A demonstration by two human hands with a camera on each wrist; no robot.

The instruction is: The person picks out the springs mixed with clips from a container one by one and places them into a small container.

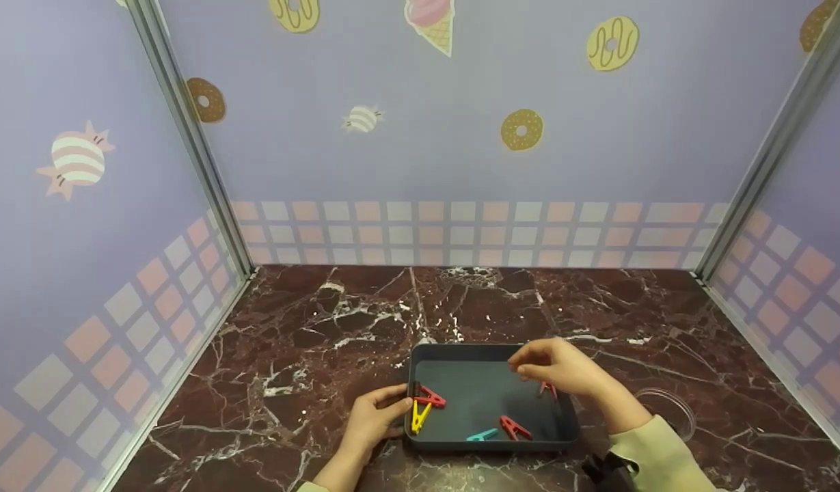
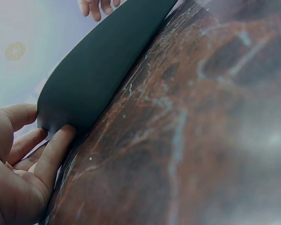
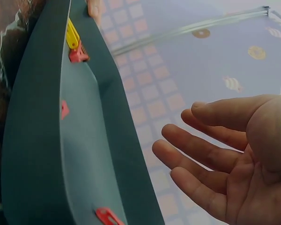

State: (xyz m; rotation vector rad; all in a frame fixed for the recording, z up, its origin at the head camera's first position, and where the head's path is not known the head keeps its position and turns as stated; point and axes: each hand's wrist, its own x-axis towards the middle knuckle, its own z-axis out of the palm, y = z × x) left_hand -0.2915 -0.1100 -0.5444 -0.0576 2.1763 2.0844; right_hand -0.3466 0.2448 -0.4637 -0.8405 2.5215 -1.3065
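Note:
A dark grey rectangular tray [image 1: 471, 383] lies on the marbled tabletop. At its left side my left hand [image 1: 373, 418] grips the edge, with fingertips against the outer wall in the left wrist view. Just inside that edge lie a yellow clothespin [image 1: 420, 415] and a red clothespin [image 1: 430, 396], touching or overlapping. A teal clothespin [image 1: 482, 434] and another red clothespin [image 1: 515, 428] are near the front wall. My right hand [image 3: 225, 164] hovers over the tray's right part, fingers loosely bent and holding nothing. Below it a further red clothespin [image 1: 548, 389] is partly hidden.
To the right of the tray, a clear round object [image 1: 668, 413] stands on the tabletop [image 1: 310, 355], partly behind my right forearm. Patterned panels [image 1: 461, 232] enclose the back and both sides, with metal posts [image 1: 761, 164] at the corners.

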